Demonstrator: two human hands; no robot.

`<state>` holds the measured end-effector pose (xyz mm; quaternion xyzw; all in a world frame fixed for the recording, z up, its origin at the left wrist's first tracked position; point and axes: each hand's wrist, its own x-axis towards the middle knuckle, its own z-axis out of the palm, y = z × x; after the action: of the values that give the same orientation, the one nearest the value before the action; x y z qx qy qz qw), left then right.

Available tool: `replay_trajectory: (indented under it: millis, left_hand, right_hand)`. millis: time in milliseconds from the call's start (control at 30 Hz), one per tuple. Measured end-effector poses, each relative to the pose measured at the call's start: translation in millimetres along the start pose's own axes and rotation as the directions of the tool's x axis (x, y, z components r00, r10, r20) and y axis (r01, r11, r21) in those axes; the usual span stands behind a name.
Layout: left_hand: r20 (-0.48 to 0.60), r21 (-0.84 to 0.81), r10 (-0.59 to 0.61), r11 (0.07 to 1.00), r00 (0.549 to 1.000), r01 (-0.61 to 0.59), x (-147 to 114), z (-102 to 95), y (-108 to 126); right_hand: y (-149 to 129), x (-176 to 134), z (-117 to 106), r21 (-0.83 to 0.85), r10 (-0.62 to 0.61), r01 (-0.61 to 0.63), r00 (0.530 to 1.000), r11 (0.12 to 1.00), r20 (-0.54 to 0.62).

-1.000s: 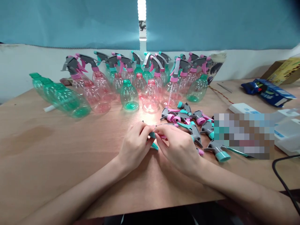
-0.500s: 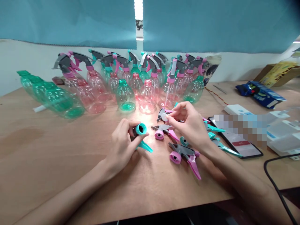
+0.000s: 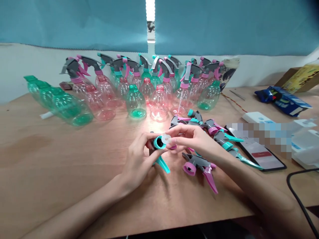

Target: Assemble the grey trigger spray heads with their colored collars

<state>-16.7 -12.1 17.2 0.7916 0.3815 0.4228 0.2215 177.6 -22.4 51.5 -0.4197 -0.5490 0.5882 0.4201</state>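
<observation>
My left hand (image 3: 141,159) is closed around a grey and turquoise spray head (image 3: 163,164), its round collar opening turned up toward me. Between the thumb and fingertips of my right hand (image 3: 191,137) is a small white translucent disc (image 3: 166,138), held at the collar's right rim. Whether the disc touches the collar I cannot tell. Just below my right hand lies a grey and pink spray head (image 3: 199,162) on the table. More pink and turquoise spray heads (image 3: 225,141) lie behind and right of that hand, some partly hidden by it.
Green and pink bottles (image 3: 136,103) stand in rows at the back, several topped with spray heads. On the right are a phone (image 3: 270,162), a white power strip (image 3: 256,118), clear plastic boxes (image 3: 309,146), a blue packet (image 3: 284,99) and a black cable (image 3: 290,186).
My right hand has moved left and down with the white disc, bringing it to the collar. My left hand has shifted slightly right with the spray head.
</observation>
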Motion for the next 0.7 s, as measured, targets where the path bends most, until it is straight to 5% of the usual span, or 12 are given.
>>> replay_trajectory:
  millis: [133, 333, 533, 700]
  left_hand:
    - [0.005, -0.026, -0.007, 1.000, 1.000, 0.008, 0.6, 1.1, 2.3]
    - [0.008, -0.069, 0.030, 0.997, 1.000, -0.029, -2.9, 3.7, 5.9]
    - [0.008, -0.115, 0.075, 0.991, 0.997, -0.073, -6.9, 5.3, 4.2]
    - [0.024, -0.130, 0.088, 0.988, 0.996, -0.084, -7.3, 5.1, 5.2]
  right_hand:
    - [5.0, 1.2, 1.4, -0.036, -0.087, 0.089, 0.995, 0.995, 0.041]
    - [5.5, 2.0, -0.2, -0.108, -0.135, 0.127, 0.988, 0.986, -0.075]
    - [1.9, -2.1, 0.3, -0.128, 0.027, -0.008, 0.988, 0.992, 0.150]
    - [1.1, -5.3, 3.7, -0.270, 0.101, -0.044, 0.974, 0.962, 0.201]
